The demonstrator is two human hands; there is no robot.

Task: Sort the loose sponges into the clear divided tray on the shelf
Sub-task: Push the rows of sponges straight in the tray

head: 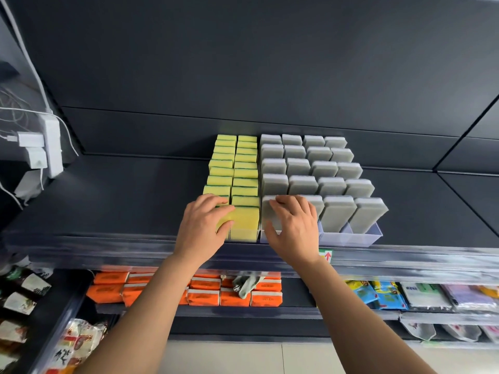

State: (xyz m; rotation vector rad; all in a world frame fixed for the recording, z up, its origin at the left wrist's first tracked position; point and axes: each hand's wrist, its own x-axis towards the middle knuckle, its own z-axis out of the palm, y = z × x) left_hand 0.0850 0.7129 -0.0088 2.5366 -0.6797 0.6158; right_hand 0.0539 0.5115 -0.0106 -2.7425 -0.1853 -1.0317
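Left grip (pixel 201 225) holds yellow sponge (pixel 226 219), right grip (pixel 293 228) grey sponge (pixel 266 215), among perhaps forty.

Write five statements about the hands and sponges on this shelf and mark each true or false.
1. The yellow sponges stand left of the grey sponges. True.
2. The left hand holds a grey sponge. False: it holds the front yellow sponge.
3. The grey sponges fill four columns. True.
4. The orange packets lie on the shelf above the sponges. False: they lie on the shelf below.
5. The right hand holds the front grey sponge of the column nearest the yellow ones. True.
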